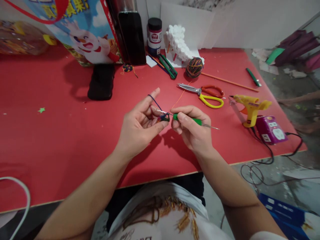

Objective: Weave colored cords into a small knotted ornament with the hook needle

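Pinched in my left hand (pixel 140 125) is a small piece of multicoloured crochet work (pixel 164 118), with dark blue yarn (pixel 155 101) running up over the raised index finger. My right hand (pixel 193 126) grips the green handle of a crochet hook (pixel 197 121). The hook's metal shaft points left and meets the crochet piece; a thinner metal end sticks out on the right. An orange strand leads from near the hands back to a ball of multicoloured yarn (pixel 194 67). Scissors (pixel 203 94) with red and yellow handles lie beyond my right hand.
On the red table (pixel 62 140) are a yellow glue gun (pixel 251 106), a purple power box (pixel 271 130) with cords, a green utility knife (pixel 168 66), a black phone (pixel 101 82) and another phone (pixel 132 38) standing upright. Behind are a jar (pixel 154 36) and a printed bag (pixel 87 36).
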The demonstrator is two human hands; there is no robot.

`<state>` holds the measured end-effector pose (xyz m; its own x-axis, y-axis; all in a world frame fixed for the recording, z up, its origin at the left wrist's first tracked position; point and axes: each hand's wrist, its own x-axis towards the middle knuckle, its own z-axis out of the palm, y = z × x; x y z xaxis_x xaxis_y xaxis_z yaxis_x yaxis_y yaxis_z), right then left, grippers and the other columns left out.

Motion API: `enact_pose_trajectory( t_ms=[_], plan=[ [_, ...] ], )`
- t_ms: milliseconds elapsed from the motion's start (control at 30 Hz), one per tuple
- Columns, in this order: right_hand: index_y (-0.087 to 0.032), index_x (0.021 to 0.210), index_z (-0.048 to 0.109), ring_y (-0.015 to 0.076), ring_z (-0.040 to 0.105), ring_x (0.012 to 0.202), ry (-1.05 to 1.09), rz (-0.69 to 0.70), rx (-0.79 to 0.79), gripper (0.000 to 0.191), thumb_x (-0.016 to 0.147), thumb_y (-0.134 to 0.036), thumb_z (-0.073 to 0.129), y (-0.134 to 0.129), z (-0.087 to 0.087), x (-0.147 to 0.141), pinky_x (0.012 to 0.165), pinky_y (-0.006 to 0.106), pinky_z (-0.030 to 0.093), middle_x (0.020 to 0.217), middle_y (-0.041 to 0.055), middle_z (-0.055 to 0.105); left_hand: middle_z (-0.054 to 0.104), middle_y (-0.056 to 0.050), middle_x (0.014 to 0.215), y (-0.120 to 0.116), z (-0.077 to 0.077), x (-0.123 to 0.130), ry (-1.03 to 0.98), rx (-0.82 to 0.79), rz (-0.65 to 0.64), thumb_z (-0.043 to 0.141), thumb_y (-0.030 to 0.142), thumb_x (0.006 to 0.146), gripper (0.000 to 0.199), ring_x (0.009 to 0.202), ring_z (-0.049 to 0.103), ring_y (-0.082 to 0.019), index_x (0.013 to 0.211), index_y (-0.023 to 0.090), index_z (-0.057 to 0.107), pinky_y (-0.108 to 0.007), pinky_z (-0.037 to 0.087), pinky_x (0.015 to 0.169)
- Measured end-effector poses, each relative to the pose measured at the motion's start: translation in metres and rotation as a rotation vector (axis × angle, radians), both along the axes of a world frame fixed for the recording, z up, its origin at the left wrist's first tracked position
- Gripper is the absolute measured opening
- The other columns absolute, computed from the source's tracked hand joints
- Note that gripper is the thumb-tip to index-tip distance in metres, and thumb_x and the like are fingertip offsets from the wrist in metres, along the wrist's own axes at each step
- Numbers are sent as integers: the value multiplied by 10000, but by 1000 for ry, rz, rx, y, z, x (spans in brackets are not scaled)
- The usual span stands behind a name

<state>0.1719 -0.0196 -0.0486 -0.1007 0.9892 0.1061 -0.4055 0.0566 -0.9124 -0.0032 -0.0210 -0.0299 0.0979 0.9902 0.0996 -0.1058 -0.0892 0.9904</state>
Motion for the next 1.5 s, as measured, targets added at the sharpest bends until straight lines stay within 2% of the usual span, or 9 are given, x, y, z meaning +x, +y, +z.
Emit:
enact_pose_trajectory(
  t_ms=[167,333,467,600,733,833,1133,1300,1500],
  plan=[
    [-236,1079,817,105,612,585,-167,-62,117,149,976,-334,772,-7,-1,0,604,268,543,766,-11,752,726,2,866,-1,5,1,2,13,23,889,223,829,728,799,645,-139,1509,300,640,-278,588,770],
    [-290,1200,780,179,720,879,-545,-286,417,204,1013,-261,704,-19,-1,-8,837,355,591,1041,37,800,702,25,856,-5,4,5,-11,-5,72,885,183,830,747,737,622,-113,1520,294,623,-256,576,737],
    [-329,1265,760,178,719,959,-541,-303,518,296,1010,-192,700,-22,-3,-10,902,352,572,1077,24,786,687,39,816,-3,0,4,-131,-88,11,909,171,793,736,702,640,-93,1478,271,662,-216,570,693],
    [-303,1204,799,150,693,825,-332,-195,433,223,996,-254,735,-14,-8,-6,816,335,566,1036,24,787,690,27,822,0,2,-3,-196,-141,-33,943,148,725,712,709,652,-86,1399,231,730,-185,568,674],
    [-241,1000,834,113,542,588,0,23,136,158,946,-382,787,-1,-9,-1,588,272,464,714,-10,681,700,19,803,2,7,-10,-193,-185,-86,961,109,660,738,692,654,-101,1361,223,764,-205,586,652],
    [-204,875,843,100,468,511,104,140,43,173,895,-374,818,6,-4,4,529,259,386,586,-21,602,687,22,752,2,11,-14,-146,-153,-155,939,61,653,713,646,641,-98,1331,222,787,-197,564,609],
    [-162,807,869,110,491,478,-32,160,147,146,844,-299,833,11,5,29,472,267,350,557,10,626,661,18,743,-5,20,-13,-7,-106,-254,858,25,723,727,628,592,-101,1409,235,746,-216,510,570],
    [-169,843,880,102,515,490,-110,147,193,111,861,-265,828,9,10,32,474,266,381,661,36,715,645,14,760,-6,17,-14,44,-75,-223,848,32,729,745,619,570,-106,1430,255,734,-229,468,537],
    [-180,861,882,104,513,467,-147,104,181,113,867,-284,837,8,12,33,448,258,387,610,15,689,605,18,763,-4,19,-12,68,-65,-176,848,14,690,745,651,557,-105,1394,238,755,-225,454,544]
  ],
)
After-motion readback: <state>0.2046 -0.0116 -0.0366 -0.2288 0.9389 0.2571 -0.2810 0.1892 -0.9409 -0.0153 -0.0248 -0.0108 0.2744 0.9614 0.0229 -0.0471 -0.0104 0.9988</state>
